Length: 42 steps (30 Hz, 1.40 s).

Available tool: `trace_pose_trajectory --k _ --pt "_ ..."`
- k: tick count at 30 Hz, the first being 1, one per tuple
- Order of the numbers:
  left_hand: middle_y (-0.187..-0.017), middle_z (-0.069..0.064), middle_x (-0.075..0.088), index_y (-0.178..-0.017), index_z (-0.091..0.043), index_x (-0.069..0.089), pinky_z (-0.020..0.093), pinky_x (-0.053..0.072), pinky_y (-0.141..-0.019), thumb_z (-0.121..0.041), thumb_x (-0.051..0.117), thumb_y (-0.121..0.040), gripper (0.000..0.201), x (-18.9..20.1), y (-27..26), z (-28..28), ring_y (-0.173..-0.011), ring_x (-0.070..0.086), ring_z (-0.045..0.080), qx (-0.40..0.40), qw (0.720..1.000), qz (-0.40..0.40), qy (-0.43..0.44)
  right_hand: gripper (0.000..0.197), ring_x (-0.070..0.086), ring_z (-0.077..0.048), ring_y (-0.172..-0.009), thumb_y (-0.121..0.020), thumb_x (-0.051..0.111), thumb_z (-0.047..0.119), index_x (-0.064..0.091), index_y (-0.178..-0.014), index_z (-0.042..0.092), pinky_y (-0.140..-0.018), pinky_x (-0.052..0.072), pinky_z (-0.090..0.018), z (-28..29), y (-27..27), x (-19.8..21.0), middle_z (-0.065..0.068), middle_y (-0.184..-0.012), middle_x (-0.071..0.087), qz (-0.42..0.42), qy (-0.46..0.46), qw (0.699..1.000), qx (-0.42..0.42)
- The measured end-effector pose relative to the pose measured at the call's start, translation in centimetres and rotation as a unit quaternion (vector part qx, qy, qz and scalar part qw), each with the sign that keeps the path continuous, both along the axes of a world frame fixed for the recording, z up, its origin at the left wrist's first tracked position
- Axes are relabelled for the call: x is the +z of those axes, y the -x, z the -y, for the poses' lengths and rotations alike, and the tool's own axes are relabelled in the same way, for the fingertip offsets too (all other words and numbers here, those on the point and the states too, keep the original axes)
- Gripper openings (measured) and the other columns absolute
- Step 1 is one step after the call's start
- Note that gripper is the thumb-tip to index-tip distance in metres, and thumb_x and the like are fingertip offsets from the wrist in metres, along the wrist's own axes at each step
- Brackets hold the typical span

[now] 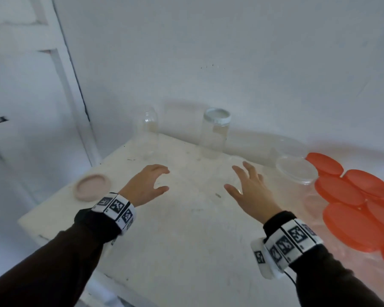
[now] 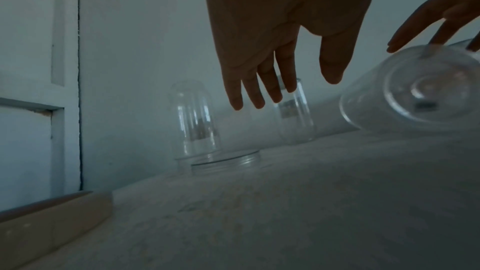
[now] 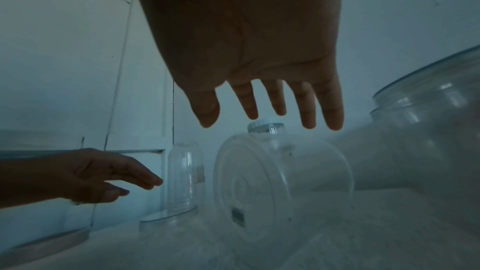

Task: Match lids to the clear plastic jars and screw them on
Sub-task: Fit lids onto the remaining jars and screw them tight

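Looking down from the head view, I see my left hand (image 1: 145, 185) and right hand (image 1: 248, 191) spread, fingers apart, holding nothing, above the table (image 1: 186, 240); a lidded jar (image 1: 214, 134) stands beyond them. Left wrist view: a tipped jar (image 2: 415, 98) lies just under my right fingers (image 2: 413, 28). Right wrist view: that jar's small sticker (image 3: 238, 216) is unreadable (too blurred).

The head view looks down from above onto the table (image 1: 186, 240), taking in both forearms. Each wrist view sits low and close under its palm, facing the back wall — both share the tall upturned jar (image 2: 194, 118) (image 3: 185, 176) standing mid-frame, left of centre.
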<state>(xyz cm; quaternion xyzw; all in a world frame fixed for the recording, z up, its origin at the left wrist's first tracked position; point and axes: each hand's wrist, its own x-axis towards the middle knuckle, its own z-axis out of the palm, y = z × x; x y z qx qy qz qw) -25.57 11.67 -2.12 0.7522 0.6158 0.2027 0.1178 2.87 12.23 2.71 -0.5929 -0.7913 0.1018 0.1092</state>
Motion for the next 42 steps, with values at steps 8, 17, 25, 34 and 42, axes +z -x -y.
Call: trace_pose_trajectory --k 8,17,25,34,42 --pt "-0.143 0.0 0.038 -0.134 -0.016 0.042 0.03 0.03 -0.107 -0.028 0.059 -0.089 0.05 -0.7 4.5 -5.3 -0.132 0.033 0.015 -0.006 0.997 -0.008 0.073 0.049 0.024 -0.024 -0.134 -0.087 0.051 0.052 0.049 -0.121 0.016 -0.098 0.038 -0.04 -3.1 5.0 -1.2 -0.003 -0.146 0.028 -0.002 -0.032 0.999 -0.029" --pt "-0.156 0.003 0.006 -0.145 -0.018 0.022 0.047 0.018 -0.113 -0.033 0.067 -0.082 0.079 -1.5 6.0 -8.7 -0.143 0.008 0.023 -0.003 0.985 -0.091 0.147 0.083 0.013 -0.026 -0.138 -0.081 0.063 0.039 0.017 -0.144 0.012 -0.108 0.027 -0.037 -3.3 6.4 -1.4 -0.007 -0.152 0.013 0.058 -0.01 0.998 -0.029" --pt "-0.149 0.001 0.021 -0.146 -0.021 0.018 0.045 0.031 -0.107 -0.038 0.07 -0.078 0.088 -1.5 6.3 -8.7 -0.135 0.018 0.025 -0.012 0.977 -0.129 0.167 0.091 0.03 -0.025 -0.124 -0.073 0.065 0.046 0.013 -0.142 0.019 -0.101 0.031 -0.034 -3.0 7.3 -0.9 -0.001 -0.14 0.019 0.129 -0.028 0.991 0.006" --pt "-0.151 0.004 0.011 -0.138 -0.022 0.034 0.044 0.019 -0.113 -0.038 0.077 -0.07 0.082 -1.5 5.8 -8.3 -0.139 0.011 0.026 -0.027 0.978 -0.115 0.169 0.092 0.036 -0.025 -0.126 -0.07 0.068 0.043 0.017 -0.141 0.017 -0.105 0.028 -0.037 -2.6 9.4 -1.4 -0.005 -0.143 0.027 0.114 -0.015 0.993 -0.028" --pt "-0.145 0.003 0.027 -0.134 -0.021 0.034 0.043 0.034 -0.105 -0.035 0.08 -0.067 0.083 -1.0 5.1 -7.8 -0.13 0.029 0.024 -0.032 0.977 -0.086 0.195 0.102 0.031 -0.016 -0.116 -0.06 0.075 0.03 0.017 -0.142 0.013 -0.099 0.033 -0.026 -1.9 10.1 -1.5 0.0 -0.131 0.025 0.002 -0.07 0.998 0.004"
